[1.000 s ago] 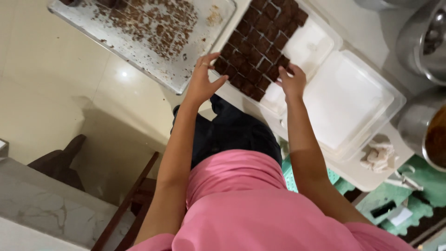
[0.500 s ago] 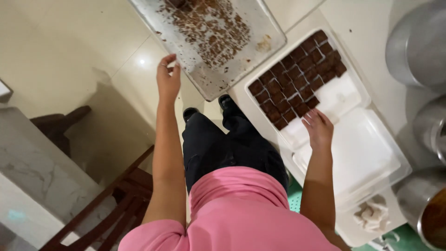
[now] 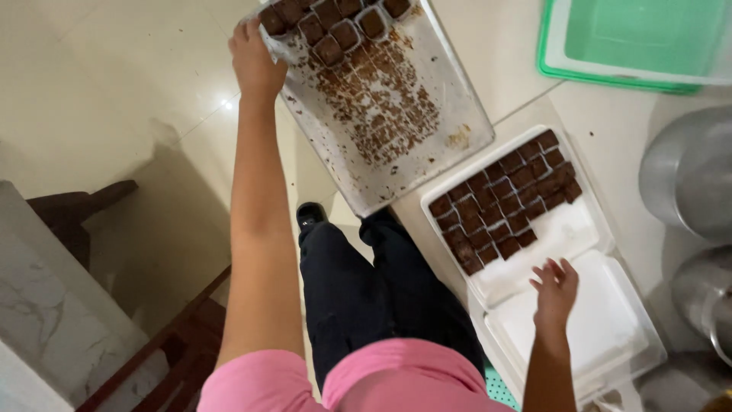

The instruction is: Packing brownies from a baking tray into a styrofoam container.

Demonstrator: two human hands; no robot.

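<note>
Brownies (image 3: 329, 24) sit crowded at the far end of the metal tray (image 3: 427, 164), just right of my left hand (image 3: 255, 61), whose fingers curl over the tray's far corner in a grip. The tray's long axis runs away from me, slanting left. My right hand (image 3: 555, 294) lies flat, fingers spread and holding nothing, on the white foam box (image 3: 579, 229) close by, well apart from those pieces.

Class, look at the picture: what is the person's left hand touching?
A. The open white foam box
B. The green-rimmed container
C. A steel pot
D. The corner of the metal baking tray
D: the left hand grips the corner of the crumb-covered metal baking tray, while the right hand rests on the white foam box.
</note>
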